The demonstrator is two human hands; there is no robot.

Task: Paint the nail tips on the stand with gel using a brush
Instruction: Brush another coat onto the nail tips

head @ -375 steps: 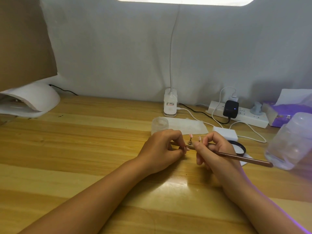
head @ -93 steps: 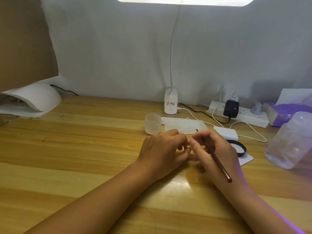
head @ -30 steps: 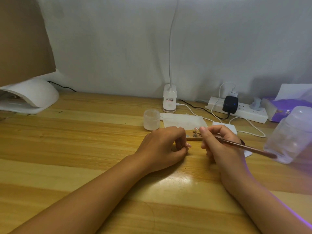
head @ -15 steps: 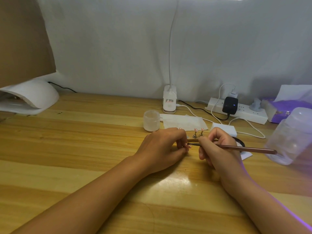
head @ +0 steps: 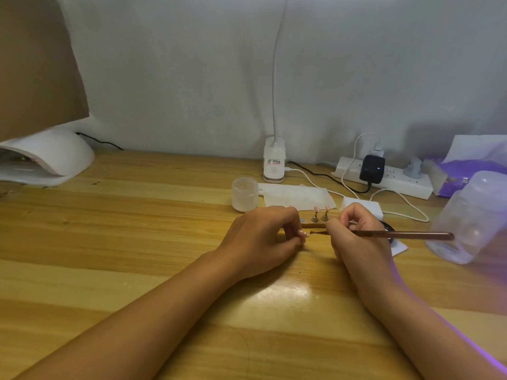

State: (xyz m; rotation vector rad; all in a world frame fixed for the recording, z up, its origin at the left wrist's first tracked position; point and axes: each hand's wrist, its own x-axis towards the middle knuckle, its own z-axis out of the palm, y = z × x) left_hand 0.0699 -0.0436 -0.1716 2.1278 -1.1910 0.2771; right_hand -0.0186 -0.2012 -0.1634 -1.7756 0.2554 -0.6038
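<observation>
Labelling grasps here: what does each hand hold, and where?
Right hand pinches the brush near its bristle end. Left hand pinches a nail tip on its holder; exact contact point is unclear.

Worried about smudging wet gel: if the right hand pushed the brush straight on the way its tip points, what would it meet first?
Probably the nail tip pinched in the left hand; the brush in the right hand points at it.

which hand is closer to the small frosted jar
Left. The left hand lies just in front of the frosted jar; the right hand, holding the brush, is farther off to the jar's right.
</observation>
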